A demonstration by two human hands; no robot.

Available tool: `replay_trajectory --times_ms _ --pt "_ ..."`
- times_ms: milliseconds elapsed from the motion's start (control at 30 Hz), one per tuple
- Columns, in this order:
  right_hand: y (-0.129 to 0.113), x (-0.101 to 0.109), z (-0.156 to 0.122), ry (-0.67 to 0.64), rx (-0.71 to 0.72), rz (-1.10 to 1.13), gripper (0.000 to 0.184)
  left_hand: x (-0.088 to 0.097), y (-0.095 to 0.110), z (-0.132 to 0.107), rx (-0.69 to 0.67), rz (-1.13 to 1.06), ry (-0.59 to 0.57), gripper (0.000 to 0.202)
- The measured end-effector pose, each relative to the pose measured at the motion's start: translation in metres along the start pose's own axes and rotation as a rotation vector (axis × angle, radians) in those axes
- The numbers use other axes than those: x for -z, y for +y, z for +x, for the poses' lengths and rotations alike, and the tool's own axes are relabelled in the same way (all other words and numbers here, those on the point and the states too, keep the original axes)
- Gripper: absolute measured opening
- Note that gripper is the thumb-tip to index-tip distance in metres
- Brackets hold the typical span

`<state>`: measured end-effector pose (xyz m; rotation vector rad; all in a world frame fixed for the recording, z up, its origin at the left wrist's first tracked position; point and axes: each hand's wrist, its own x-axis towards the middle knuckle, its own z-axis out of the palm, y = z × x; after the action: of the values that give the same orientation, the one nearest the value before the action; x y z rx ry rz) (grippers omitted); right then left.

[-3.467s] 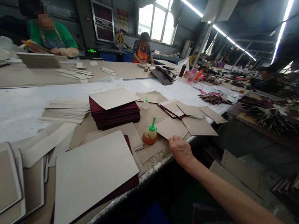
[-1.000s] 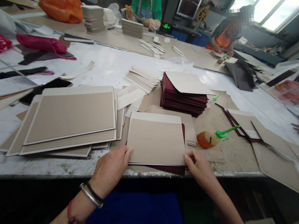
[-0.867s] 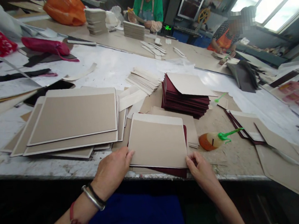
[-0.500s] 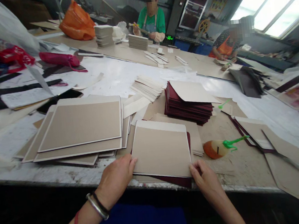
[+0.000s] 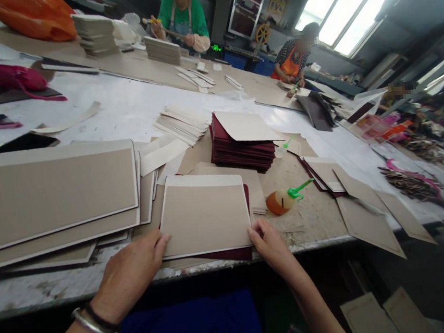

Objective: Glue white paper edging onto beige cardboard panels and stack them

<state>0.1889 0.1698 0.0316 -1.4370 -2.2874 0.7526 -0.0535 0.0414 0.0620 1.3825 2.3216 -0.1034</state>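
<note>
A tan cardboard panel (image 5: 205,213) with a pale border lies on a maroon cover sheet (image 5: 230,253) at the near table edge. My left hand (image 5: 129,272) rests at the panel's near left corner, fingers together and touching its edge. At the near right corner my right hand (image 5: 269,244) has its fingers curled against the panel and the maroon sheet. An orange glue bottle (image 5: 282,200) with a green nozzle lies on its side just right of the panel.
A stack of maroon covers (image 5: 241,146) topped by a loose card stands behind the panel. Bordered panels (image 5: 55,195) are piled at the left, loose cards (image 5: 361,205) at the right. Two other people (image 5: 184,15) work across the table (image 5: 129,104).
My right hand came in from the loose cards at the right, and both hands now sit at the panel's near corners. Over the last second only the view shifted; the hands stay put.
</note>
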Motion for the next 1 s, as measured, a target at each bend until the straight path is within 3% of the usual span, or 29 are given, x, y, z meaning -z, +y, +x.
replay_trajectory --times_ms 1000 --pt "0.0019 -0.0011 0.0023 -0.022 0.004 -0.011 0.021 -0.0044 0.0057 -0.0033 0.053 0.03 0.096 0.035"
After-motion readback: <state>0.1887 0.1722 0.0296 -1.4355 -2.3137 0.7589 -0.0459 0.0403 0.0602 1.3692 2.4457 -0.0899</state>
